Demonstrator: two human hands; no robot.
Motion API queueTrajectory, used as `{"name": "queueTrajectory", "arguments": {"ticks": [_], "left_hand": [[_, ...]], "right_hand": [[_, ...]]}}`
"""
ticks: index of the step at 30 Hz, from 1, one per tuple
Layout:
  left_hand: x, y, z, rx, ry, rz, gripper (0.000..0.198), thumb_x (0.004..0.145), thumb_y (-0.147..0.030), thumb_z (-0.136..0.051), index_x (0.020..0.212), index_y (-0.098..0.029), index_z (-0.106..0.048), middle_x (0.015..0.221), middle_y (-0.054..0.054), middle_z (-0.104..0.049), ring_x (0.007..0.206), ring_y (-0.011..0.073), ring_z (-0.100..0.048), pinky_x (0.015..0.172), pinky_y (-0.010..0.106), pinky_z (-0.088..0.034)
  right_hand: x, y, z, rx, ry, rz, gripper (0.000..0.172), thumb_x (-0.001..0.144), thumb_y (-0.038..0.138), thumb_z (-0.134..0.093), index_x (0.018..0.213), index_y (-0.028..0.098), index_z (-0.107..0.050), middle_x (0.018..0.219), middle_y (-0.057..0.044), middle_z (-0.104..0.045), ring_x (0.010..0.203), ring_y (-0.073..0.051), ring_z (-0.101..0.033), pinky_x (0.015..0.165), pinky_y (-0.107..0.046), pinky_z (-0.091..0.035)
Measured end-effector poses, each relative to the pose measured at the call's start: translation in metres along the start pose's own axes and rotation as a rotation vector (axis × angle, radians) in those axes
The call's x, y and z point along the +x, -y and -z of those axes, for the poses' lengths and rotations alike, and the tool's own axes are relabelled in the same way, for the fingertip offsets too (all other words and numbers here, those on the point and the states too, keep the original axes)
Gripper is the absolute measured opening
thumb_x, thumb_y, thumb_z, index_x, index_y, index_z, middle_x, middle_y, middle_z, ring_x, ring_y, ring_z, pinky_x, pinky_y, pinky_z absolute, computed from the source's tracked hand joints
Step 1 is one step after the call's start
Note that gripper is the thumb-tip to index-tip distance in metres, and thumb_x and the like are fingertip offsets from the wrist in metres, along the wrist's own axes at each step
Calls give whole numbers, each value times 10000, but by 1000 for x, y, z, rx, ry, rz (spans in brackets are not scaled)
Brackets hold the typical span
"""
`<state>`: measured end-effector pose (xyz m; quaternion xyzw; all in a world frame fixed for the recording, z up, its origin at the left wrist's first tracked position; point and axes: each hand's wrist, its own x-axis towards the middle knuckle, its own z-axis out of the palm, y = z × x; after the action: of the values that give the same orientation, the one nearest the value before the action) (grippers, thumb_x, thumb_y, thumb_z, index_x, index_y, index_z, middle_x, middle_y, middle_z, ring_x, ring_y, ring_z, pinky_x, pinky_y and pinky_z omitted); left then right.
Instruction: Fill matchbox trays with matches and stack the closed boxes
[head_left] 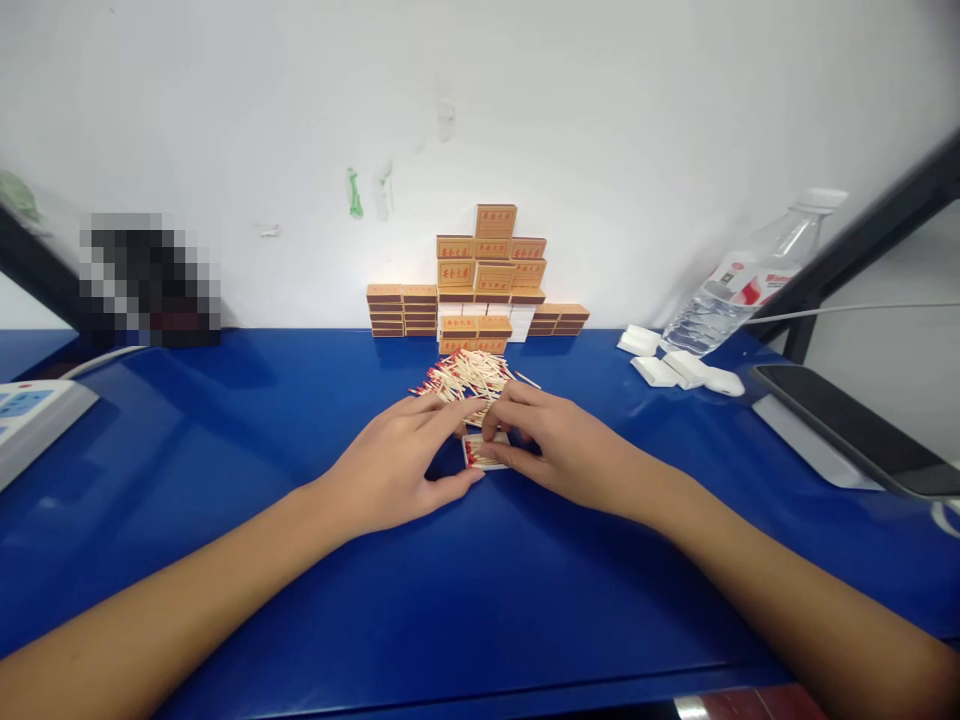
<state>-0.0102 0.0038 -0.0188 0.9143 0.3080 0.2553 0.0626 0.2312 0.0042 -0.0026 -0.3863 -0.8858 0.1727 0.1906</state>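
A small white matchbox tray point(472, 441) lies on the blue table, with red-tipped matches point(478, 456) in it. My left hand point(397, 455) holds the tray at its left end, thumb at the near corner and a fingertip at the far side, while its index finger stretches over the loose matches. Curled over the tray from the right, my right hand point(551, 435) has thumb and fingers closed on matches inside it; its fingertips partly hide them. Just beyond both hands spreads a loose pile of matches point(469, 372), heads pointing various ways.
Orange-brown matchboxes point(491, 275) are stacked against the white wall, with lower stacks point(401, 310) alongside. At right are a tilted water bottle point(750, 280), white plastic pieces point(679, 370) and a dark phone point(862, 425). A white power strip point(45, 420) sits at left.
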Motion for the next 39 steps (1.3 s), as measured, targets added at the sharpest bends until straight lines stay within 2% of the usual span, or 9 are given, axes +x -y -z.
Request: {"name": "queueTrajectory", "arguments": {"ticks": [9,14,21,25,30,35,39], "left_hand": [[0,0,0,-24,-38,-24,580,932,-342,-727,1458,-211,-519,1175,75,-746,1113,258,-698,988,451,-581],[1,2,-1,-31,-50,-60,578,935,-330,-728,1459,-216,-511,1168,65,-750,1097,244,-706,975,432,-583],[0,5,-3,-18,-76,-110,617,906,-317,-776,1451,-192,-514,1146,66,-755,1078,237,-706,968,409,-584],[0,4,-3,-5,-84,-112,601,920,-329,-752,1454,-196,-510,1110,60,-753,1050,237,-708,951,407,-588],[0,2,-1,7,-72,-95,598,926,-349,-743,1457,-195,-513,1097,72,-749,1063,254,-701,958,420,-585],[0,1,0,4,-70,-89,591,925,-338,-736,1451,-196,-509,1107,69,-751,1080,256,-701,972,428,-585],[1,0,1,8,-53,-80,577,935,-346,-721,1454,-205,-512,1092,67,-748,1065,251,-700,971,429,-585]], "right_hand": [[0,4,3,59,-24,13,101,1010,256,-660,943,199,-711,974,-45,-600,857,-173,-584,754,-319,-466],[-2,8,7,233,66,61,91,998,251,-676,947,208,-736,1057,-48,-635,899,-156,-610,781,-306,-498],[-3,8,8,328,152,12,52,985,247,-687,970,200,-704,1075,-39,-623,822,-131,-590,698,-274,-489],[-1,9,8,307,120,11,81,1005,243,-659,938,202,-677,986,-18,-613,785,-130,-550,696,-274,-463],[-4,7,11,146,22,9,54,999,216,-654,964,209,-695,969,-23,-615,872,-163,-564,760,-299,-455],[-4,3,12,76,5,32,102,1023,211,-614,1035,216,-715,966,-35,-605,867,-173,-571,740,-307,-446],[-3,2,11,51,35,30,84,1002,179,-627,976,199,-705,997,-47,-624,893,-177,-598,765,-313,-459]]}}
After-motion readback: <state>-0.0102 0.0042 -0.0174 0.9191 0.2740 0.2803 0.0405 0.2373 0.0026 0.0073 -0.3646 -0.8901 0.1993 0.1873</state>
